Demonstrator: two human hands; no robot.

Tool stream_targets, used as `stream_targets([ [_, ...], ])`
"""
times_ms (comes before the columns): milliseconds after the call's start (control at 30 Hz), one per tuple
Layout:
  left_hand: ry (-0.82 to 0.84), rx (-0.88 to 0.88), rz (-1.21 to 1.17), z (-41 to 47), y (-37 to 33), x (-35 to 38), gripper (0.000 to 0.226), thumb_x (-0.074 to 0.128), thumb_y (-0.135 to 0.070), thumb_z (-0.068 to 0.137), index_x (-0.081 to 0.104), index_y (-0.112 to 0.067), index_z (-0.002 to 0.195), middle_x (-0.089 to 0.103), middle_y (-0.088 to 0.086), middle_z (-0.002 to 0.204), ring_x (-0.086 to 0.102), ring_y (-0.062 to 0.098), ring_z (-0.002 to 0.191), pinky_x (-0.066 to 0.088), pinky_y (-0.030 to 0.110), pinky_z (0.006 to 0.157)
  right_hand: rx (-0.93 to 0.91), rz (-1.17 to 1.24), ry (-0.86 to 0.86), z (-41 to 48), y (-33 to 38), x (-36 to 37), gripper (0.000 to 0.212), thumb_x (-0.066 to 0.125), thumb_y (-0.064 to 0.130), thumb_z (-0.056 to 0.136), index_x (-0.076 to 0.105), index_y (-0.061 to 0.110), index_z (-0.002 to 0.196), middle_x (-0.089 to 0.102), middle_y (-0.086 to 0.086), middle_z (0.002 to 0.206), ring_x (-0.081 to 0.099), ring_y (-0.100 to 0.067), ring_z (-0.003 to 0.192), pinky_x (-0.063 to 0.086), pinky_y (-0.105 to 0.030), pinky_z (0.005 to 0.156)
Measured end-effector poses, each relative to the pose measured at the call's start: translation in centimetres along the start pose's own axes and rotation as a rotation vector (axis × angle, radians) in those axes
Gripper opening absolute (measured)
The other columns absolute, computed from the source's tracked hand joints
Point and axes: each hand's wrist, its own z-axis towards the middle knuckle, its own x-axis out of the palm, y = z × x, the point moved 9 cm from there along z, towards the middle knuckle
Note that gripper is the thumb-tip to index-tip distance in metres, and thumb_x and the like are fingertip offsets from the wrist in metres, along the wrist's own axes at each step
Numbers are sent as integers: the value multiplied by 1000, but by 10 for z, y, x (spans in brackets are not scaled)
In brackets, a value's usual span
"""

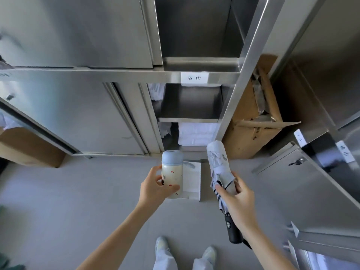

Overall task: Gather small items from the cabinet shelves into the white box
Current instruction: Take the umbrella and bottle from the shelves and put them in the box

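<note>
Pale shoes (161,243) stand on the grey floor (97,191) at the bottom edge, below two bare forearms reaching forward.

The right grip (238,199) is curled round a folded pale-blue umbrella (219,162) near its lower end, thumb and fingers wrapped over the bunched cloth. Its black handle (232,230) pokes out under the wrist, and the round mark on it is too small to read. The umbrella tilts up and away toward the cabinet.

The left grip (153,185) wraps a cream bottle (172,172) with a pale-blue lid. The thumb lies across the front and the fingers are behind. The bottle is upright, and its small printed figures carry no legible words.

Between and beneath both held things, the white box (191,180) lies on the floor just in front of the cabinet, its left part hidden by the bottle.

Farther off, the steel cabinet (78,114) has an open bay with folded white towels (196,133) on the lowest shelf. A white label (194,77) on the rail above reads "浴巾".

A torn cardboard box (249,123) stands to the right of the bay. Beyond it, a second steel unit carries tags (343,151) too blurred to read.
</note>
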Motion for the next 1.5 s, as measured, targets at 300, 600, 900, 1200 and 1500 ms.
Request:
stream_targets([
  [300,1,-50,5,171,178,80,64,89,-20,61,54,-36,112,70,-12,89,65,-5,70,45,9,49,99,0,-14,105,-232,80,35,77,10,82,68,21,114,76,5,95,71,-13,88,51,-18,70],
  [600,68,68,13,346,351,207,63,87,-18,62,52,-42,108,72,-10,88,63,-3,68,47,9,52,88,-31,-16,235,-466,164,32,78,16,80,68,28,108,76,10,89,71,-9,81,51,-21,67],
  [900,-11,239,-43,454,450,253,70,86,-32,48,54,-43,110,73,-7,90,69,12,81,60,36,66,61,-13,-15,325,-608,239,42,83,10,74,57,34,96,65,13,86,63,-4,75,43,-5,56],
  [1200,-32,314,-26,465,455,262,70,89,-20,57,54,-36,116,73,-7,93,68,2,74,55,23,67,104,-181,-104,336,-652,259,63,82,16,78,54,10,135,65,-9,117,57,-13,76,38,-5,51],
  [1500,-46,302,-12,464,464,266,72,89,-23,56,53,-38,116,72,-8,96,67,1,79,56,26,74,117,-288,-73,337,-666,256,59,75,21,85,48,11,136,59,-1,111,52,-11,65,36,-13,48],
])
